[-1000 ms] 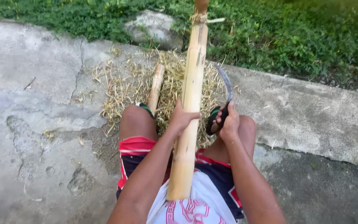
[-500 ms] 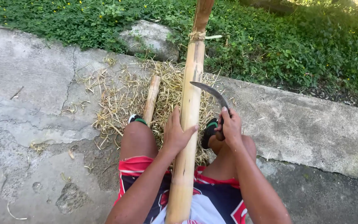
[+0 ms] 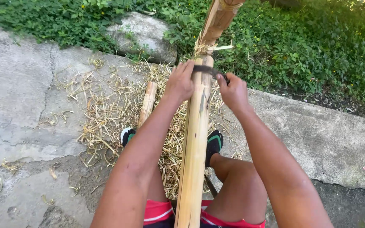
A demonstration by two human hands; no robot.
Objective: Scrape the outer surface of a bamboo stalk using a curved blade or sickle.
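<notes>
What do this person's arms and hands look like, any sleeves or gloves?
Both arms are bare up to the edge of the picture, with no sleeves showing. The left hand and right hand wear no gloves; no rings, watch or bands are visible.

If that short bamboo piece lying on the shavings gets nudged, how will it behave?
The short bamboo piece looks round and rigid, so it would probably roll rather than bend. The loose shavings beneath it may damp that roll. It seems light for its size, if hollow like most bamboo.

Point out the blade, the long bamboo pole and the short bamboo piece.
blade [image 3: 202, 69], head view, dark middle.
long bamboo pole [image 3: 195, 143], head view, mid shaft.
short bamboo piece [image 3: 147, 103], head view, middle.
</notes>
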